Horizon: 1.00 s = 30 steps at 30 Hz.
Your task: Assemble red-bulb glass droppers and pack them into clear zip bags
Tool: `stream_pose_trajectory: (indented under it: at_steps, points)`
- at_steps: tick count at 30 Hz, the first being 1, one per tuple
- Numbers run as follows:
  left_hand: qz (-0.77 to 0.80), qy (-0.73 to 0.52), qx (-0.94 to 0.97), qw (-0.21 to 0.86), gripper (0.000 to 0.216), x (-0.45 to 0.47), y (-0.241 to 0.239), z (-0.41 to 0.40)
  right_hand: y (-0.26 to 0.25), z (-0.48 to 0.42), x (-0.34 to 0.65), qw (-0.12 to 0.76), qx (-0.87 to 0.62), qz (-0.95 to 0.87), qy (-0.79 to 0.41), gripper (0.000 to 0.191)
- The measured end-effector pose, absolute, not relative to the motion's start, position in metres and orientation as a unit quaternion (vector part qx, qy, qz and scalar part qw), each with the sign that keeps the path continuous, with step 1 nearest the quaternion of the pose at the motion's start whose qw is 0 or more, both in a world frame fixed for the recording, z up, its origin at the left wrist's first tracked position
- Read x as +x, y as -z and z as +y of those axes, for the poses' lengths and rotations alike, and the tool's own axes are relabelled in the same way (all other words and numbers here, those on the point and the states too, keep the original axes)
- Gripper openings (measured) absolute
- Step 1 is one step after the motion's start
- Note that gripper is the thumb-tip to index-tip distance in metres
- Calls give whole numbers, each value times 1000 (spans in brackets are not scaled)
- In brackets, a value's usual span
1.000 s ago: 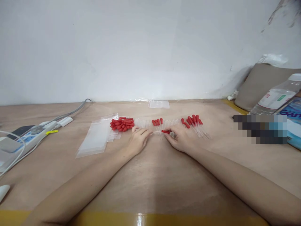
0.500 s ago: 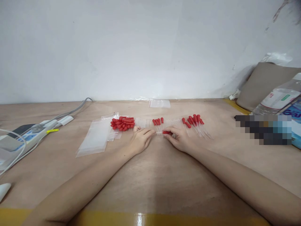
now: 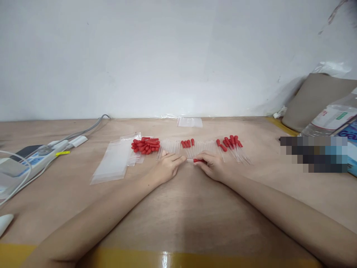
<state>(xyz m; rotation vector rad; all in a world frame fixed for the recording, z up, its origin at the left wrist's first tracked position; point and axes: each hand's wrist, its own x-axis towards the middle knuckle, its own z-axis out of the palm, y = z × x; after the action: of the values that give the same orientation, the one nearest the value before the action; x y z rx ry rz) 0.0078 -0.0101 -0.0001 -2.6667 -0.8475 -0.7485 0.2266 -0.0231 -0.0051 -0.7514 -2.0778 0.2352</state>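
Between my hands a thin clear dropper tube point(image 3: 190, 160) lies level, joined or nearly joined to a red rubber bulb point(image 3: 198, 160). My left hand point(image 3: 169, 166) pinches the tube. The red bulb is gripped by the fingers of my right hand point(image 3: 212, 166), which hide part of it. Just beyond my hands lie loose clear tubes point(image 3: 171, 146) in a row and several droppers with red bulbs point(image 3: 187, 143). To the left is a heap of loose red bulbs point(image 3: 145, 146). More red-bulbed droppers point(image 3: 232, 142) lie fanned out on the right.
Clear plastic bags point(image 3: 110, 163) lie left of the bulb heap, and a small bag point(image 3: 190, 122) sits by the wall. A power strip point(image 3: 36, 160) with cables is at far left. On the right stand a grey bin point(image 3: 314, 100) and a tilted plastic bottle point(image 3: 326, 119).
Both hands have shifted very slightly toward me, with the tube and bulb still between them. The right fingers sit a little further over the bulb. The other things have stayed put.
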Motion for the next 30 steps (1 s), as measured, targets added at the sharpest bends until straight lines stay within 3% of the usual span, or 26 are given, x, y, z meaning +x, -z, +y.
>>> stream_pose_trajectory:
  at_steps: [15,19,25,30]
  points:
    - [-262,265,-915,153,29,17,-4,-15,2,-21,222,357,-327,-875,11,15]
    - [-274,266,-915,130,27,18,-2,-14,1,-19,221,367,-324,-871,-39,15]
    - [-307,323,-890,95,20,16,1,-11,1,-16,225,463,-353,-797,-159,16]
    - [-307,307,-896,94,20,14,1,-12,-4,-24,228,433,-355,-815,-151,11]
